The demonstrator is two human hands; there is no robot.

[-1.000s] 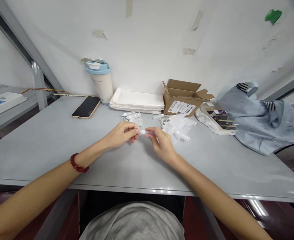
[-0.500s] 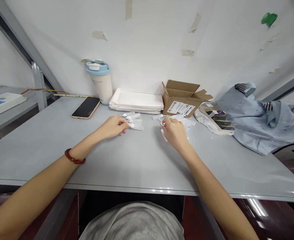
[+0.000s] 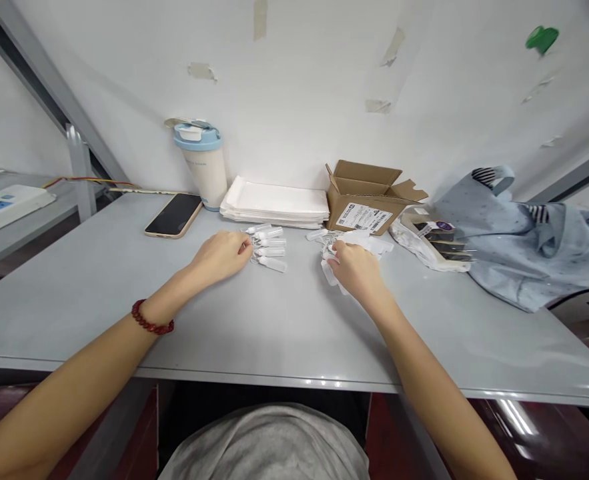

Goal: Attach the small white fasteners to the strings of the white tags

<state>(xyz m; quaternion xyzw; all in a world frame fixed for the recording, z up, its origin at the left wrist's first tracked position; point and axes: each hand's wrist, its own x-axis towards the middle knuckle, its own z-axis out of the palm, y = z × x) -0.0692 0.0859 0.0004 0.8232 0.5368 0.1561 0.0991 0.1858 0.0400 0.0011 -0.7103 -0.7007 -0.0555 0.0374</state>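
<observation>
Across the grey table [image 3: 294, 333], the biggest things stand along the back and right: a blue cloth bag [image 3: 519, 247], an open cardboard box [image 3: 374, 197], a stack of white paper [image 3: 279, 202], a cup [image 3: 207, 170] with a blue lid, and a phone [image 3: 174, 215] lying flat near it. In front of them lie small plastic bottles in two groups. The larger is a jumbled heap [image 3: 355, 237] before the box, partly under the right hand [image 3: 358, 268]; the smaller is a fanned row [image 3: 271, 252] beside the left hand [image 3: 223, 255], its caps towards that hand. Judging by this layout, only a handful are set in order, and the greater share seems left in the heap.

Both forearms reach in from the near edge, spread apart. The left hand rests low, its fingers curled and thumb close to the forefinger, at the capped ends of the row; whether it grips a loop there, I cannot tell. The right hand is palm down, fingers bent over the heap's near side, tips mostly hidden, so its hold is unclear too. Smallest is a red bead bracelet [image 3: 151, 320] on the left wrist.
</observation>
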